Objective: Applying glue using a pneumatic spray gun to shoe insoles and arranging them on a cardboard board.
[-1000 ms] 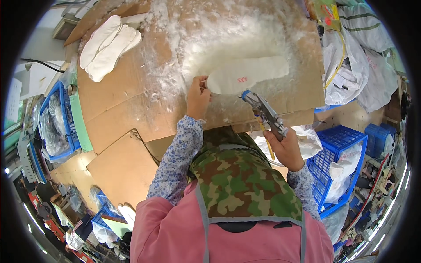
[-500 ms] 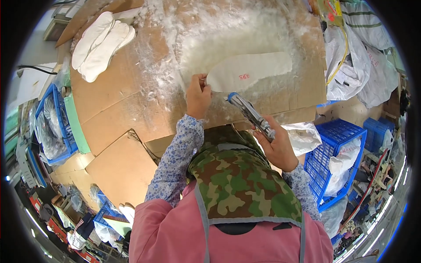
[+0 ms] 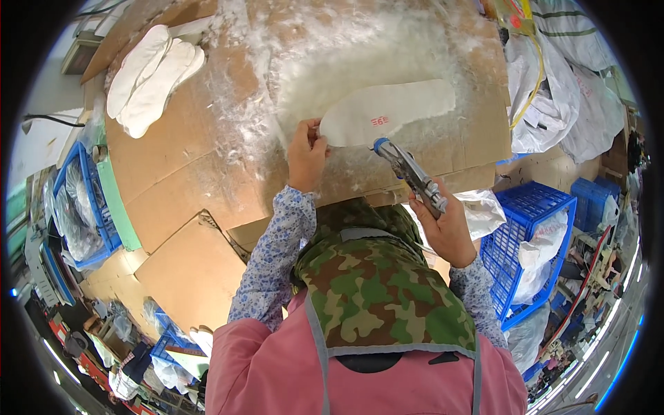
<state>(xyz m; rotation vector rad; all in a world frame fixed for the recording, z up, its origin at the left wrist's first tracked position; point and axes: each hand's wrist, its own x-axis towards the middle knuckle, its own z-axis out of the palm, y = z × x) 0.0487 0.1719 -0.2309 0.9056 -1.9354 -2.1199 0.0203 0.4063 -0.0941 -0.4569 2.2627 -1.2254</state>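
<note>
An off-white insole (image 3: 415, 104) with a red printed mark lies on a sheet of cream fluffy fleece (image 3: 360, 59), on the cardboard-covered table. My left hand (image 3: 306, 159) pinches the insole's rounded left end between thumb and fingers. In my right hand (image 3: 449, 232) is a silver hand-held tool (image 3: 409, 171) with a blue round tip; its exact kind is unclear. The tip points up and left, close to the insole's near edge; whether it touches cannot be made out. A stack of white insoles (image 3: 151, 77) rests at the table's far left.
Loose white fluff is scattered over the cardboard (image 3: 187, 159). To the right stand a blue plastic crate (image 3: 529, 207) and white plastic bags (image 3: 543, 97), with a yellow hose (image 3: 538, 76) hanging beside them. Another blue crate (image 3: 104, 232) holding clear bags is at the left.
The tool in my right hand has shifted slightly right and up along the insole's near edge. My left hand keeps its pinch on the insole. The whole view has shifted a little.
</note>
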